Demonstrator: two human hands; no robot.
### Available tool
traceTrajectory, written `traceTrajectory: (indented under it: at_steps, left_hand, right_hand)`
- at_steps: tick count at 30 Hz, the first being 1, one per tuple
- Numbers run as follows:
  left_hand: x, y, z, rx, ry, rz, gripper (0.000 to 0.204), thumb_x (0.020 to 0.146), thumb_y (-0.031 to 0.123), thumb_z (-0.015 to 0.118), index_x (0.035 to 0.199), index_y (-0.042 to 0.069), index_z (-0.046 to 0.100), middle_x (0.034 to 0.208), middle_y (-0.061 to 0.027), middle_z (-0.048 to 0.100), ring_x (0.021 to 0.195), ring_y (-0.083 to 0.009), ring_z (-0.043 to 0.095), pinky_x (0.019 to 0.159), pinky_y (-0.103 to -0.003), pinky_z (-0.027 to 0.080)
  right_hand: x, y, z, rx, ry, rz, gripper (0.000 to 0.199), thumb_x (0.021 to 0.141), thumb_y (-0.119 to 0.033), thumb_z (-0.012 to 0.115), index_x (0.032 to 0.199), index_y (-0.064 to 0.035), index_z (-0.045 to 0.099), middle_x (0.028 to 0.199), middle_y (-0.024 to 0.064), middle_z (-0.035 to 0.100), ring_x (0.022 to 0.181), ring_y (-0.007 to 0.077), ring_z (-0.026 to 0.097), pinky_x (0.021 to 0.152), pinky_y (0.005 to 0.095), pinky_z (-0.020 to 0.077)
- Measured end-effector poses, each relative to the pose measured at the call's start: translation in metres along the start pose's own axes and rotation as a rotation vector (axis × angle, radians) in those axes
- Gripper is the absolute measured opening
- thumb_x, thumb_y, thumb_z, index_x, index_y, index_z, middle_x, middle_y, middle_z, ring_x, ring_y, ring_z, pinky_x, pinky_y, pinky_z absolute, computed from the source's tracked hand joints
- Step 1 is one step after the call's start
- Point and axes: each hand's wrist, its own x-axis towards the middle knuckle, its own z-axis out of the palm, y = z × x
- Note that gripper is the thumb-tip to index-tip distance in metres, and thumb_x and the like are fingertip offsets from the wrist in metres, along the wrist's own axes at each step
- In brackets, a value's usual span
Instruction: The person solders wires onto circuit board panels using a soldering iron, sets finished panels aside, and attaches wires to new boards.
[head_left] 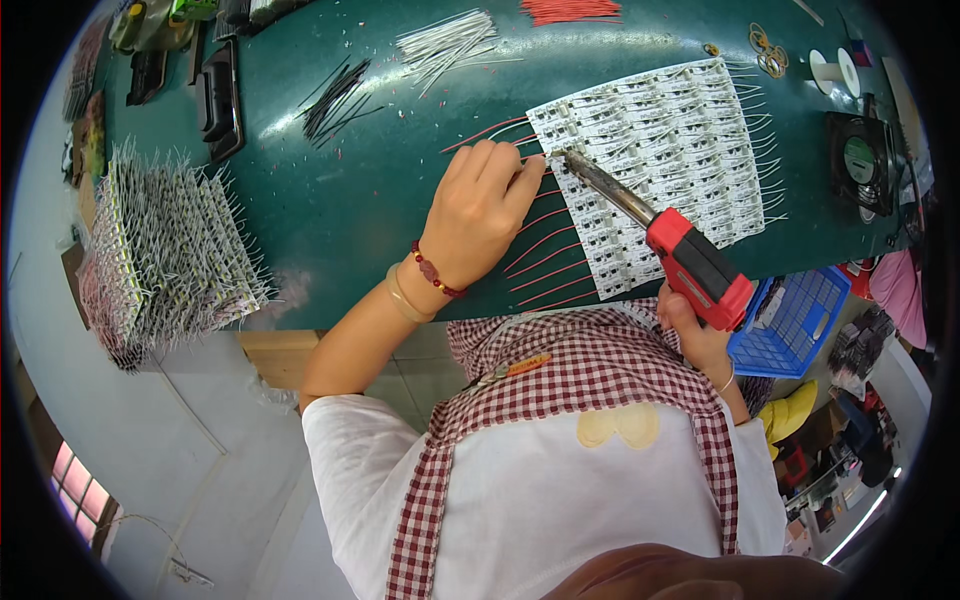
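Left hand [480, 205] rests on the green table [340, 210], fingers curled together with tips pressed down on a thin red wire [490, 131] at the left edge of the white circuit-board panel [680, 130]. Bead bracelet and a pale bangle on that wrist.

Right hand [690, 325] closed around the red handle of a soldering iron [655, 225] — grip sits at the table's near edge, the metal barrel slanting up and left so the tip lies on the panel's left edge, just beside the left fingertips.

The panel lies flat, tilted, right of table centre. Red wires fan out from its left side toward the person; white leads stick out along its right side.

Outward:
- bundle of black wires [335, 95] and a bundle of white wires [445, 42] beyond the left hand, apart from it
- red wire bundle [570, 10] at the far edge
- stack of finished panels bristling with white leads [165, 255] at the table's left end
- small black fan [860, 160] at far right
- blue basket [795, 320] just below the table edge, near the right hand

Person wears a red-checked apron over white.
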Motion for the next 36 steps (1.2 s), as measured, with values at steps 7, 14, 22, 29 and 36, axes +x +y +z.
traceTrajectory:
  at_steps: [7, 14, 22, 29, 36]
  left_hand:
    - [0.001, 0.0, 0.001, -0.014, -0.005, -0.022, 0.027, 0.067, -0.003, 0.065, 0.094, 0.0, 0.066, 0.074, -0.0074, 0.048, 0.068, -0.023, 0.051, 0.065, -0.034, 0.044]
    - [0.001, 0.0, 0.001, 0.018, -0.016, -0.035, 0.024, 0.068, -0.001, 0.066, 0.092, 0.002, 0.066, 0.075, -0.0059, 0.048, 0.069, -0.0219, 0.051, 0.063, -0.034, 0.041]
    - [-0.002, 0.008, 0.001, 0.082, 0.01, -0.02, 0.021, 0.069, 0.001, 0.067, 0.089, 0.006, 0.065, 0.075, -0.0037, 0.048, 0.07, -0.0201, 0.05, 0.063, -0.033, 0.038]
    - [-0.006, 0.014, 0.003, 0.117, -0.001, -0.014, 0.021, 0.068, 0.001, 0.068, 0.089, 0.005, 0.066, 0.072, -0.0028, 0.046, 0.067, -0.0186, 0.05, 0.061, -0.032, 0.036]
    - [-0.008, 0.015, 0.005, 0.099, 0.002, -0.009, 0.022, 0.068, 0.001, 0.069, 0.09, 0.004, 0.066, 0.071, -0.0033, 0.044, 0.066, -0.0189, 0.048, 0.06, -0.032, 0.035]
  right_hand:
    - [-0.003, 0.001, -0.005, -0.083, -0.046, -0.019, 0.014, 0.081, -0.012, 0.07, 0.089, -0.0011, 0.067, 0.078, 0.0061, 0.067, 0.067, 0.0144, 0.063, 0.062, 0.0277, 0.0491]
    - [-0.008, 0.004, -0.007, 0.032, -0.044, -0.017, 0.014, 0.087, -0.01, 0.064, 0.097, -0.0002, 0.065, 0.085, 0.0046, 0.064, 0.076, 0.0123, 0.06, 0.069, 0.0279, 0.0482]
    - [-0.013, 0.001, 0.002, 0.091, 0.03, -0.022, 0.035, 0.092, -0.033, 0.058, 0.085, 0.0013, 0.055, 0.066, 0.0062, 0.053, 0.055, 0.011, 0.048, 0.05, 0.0248, 0.0384]
    - [-0.021, 0.021, -0.011, 0.001, -0.075, 0.009, 0.028, 0.087, -0.028, 0.063, 0.091, 0.0, 0.061, 0.078, 0.007, 0.059, 0.068, 0.015, 0.056, 0.062, 0.0269, 0.0441]
    - [-0.02, 0.023, -0.01, -0.08, -0.08, 0.039, 0.023, 0.077, -0.016, 0.071, 0.094, -0.001, 0.066, 0.081, 0.0085, 0.061, 0.067, 0.0203, 0.062, 0.059, 0.0286, 0.0478]
